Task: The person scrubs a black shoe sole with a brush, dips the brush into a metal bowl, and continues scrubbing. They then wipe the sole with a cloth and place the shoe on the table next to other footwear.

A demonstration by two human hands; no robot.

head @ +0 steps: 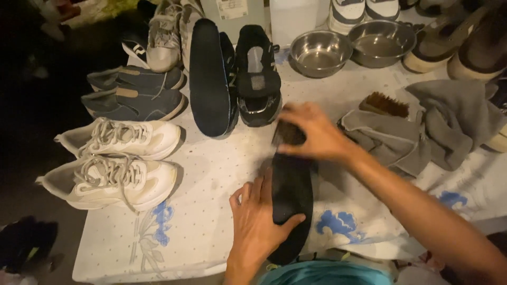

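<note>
A black insole (292,195) lies flat on the white patterned tablecloth (211,174) near the front edge. My left hand (256,221) presses on its near half, thumb across the insole. My right hand (311,129) grips a dark brush (288,133) and holds it on the insole's far end. Just beyond stand a black shoe (257,74) and a second black insole (209,74) propped against another black shoe.
Two white sneakers (113,158) and two dark blue shoes (134,92) line the left side. Two steel bowls (320,51) stand at the back. Grey cloths (422,126) and a wooden brush (384,104) lie at right. More shoes crowd the back edge.
</note>
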